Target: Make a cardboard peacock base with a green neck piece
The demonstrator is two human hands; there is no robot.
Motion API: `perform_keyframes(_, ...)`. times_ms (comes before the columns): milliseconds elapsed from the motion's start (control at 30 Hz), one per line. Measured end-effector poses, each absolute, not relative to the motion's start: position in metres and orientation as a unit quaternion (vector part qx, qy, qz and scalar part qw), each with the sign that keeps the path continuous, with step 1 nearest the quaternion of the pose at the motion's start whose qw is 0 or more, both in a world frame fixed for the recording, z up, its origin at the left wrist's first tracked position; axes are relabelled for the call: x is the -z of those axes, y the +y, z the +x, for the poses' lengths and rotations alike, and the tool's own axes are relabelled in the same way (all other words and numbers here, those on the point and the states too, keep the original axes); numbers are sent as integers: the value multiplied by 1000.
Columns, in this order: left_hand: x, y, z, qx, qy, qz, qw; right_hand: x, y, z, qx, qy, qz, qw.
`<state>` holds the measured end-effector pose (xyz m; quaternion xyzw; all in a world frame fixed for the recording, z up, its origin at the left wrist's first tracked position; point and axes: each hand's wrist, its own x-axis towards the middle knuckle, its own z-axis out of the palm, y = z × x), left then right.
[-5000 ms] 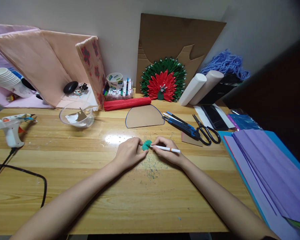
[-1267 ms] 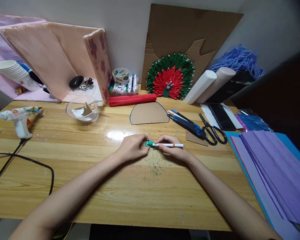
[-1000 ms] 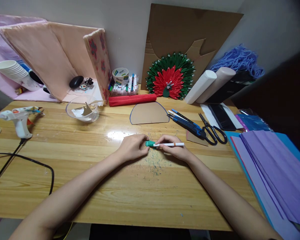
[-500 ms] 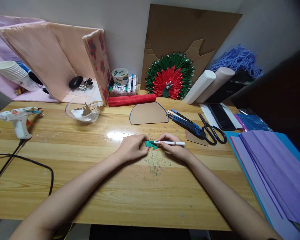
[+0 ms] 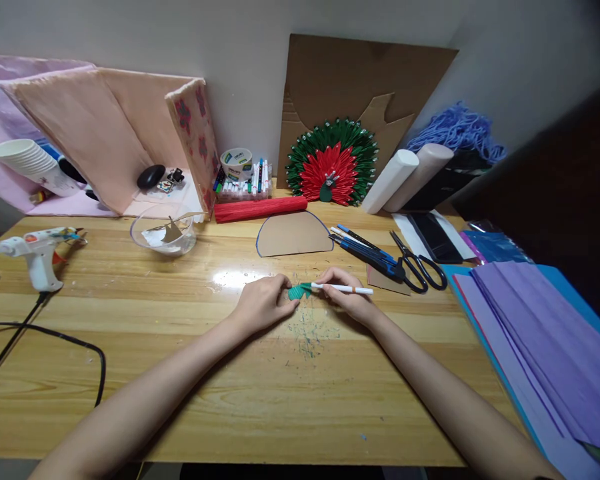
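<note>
A small green paper piece lies on the wooden table near its middle. My left hand is closed, its fingertips pinching the piece's left side. My right hand is closed on a thin white pen, which lies nearly level with its tip against the green piece. Green ink scribbles mark the wood just below both hands.
Behind the hands lie a half-round cardboard cutout, a red paper roll, blue pens and black scissors. A red-and-green paper fan leans on cardboard. Purple sheets fill the right; a glue gun and glass bowl stand left.
The green piece has gone from a rolled-up shape on the pen tip to a flatter, opened shape. Both hands stay at the same spot; the view has tilted slightly.
</note>
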<state>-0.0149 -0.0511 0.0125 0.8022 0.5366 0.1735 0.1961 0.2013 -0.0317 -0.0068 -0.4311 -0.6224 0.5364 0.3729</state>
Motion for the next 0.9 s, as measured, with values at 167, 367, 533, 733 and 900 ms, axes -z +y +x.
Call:
perform_keyframes(167,-10,-52,-16,-181,556,786,200,3,-31,199,-504,-579,-470,435)
perform_keyframes(367,-10,-54,-16,-191,573,775,185,7,-33,199,-473,-622,-485,392)
perform_keyframes(533,-10,-53,-15,-178,575,779,179,5,-33,199,-464,-644,-491,359)
perform_keyframes(733,-11,-53,-16,-180,574,776,191,2,-33,199,-480,-633,-475,379)
perform_keyframes(900,-12,-53,-15,-186,576,774,185,0,-34,198,-510,-626,-450,382)
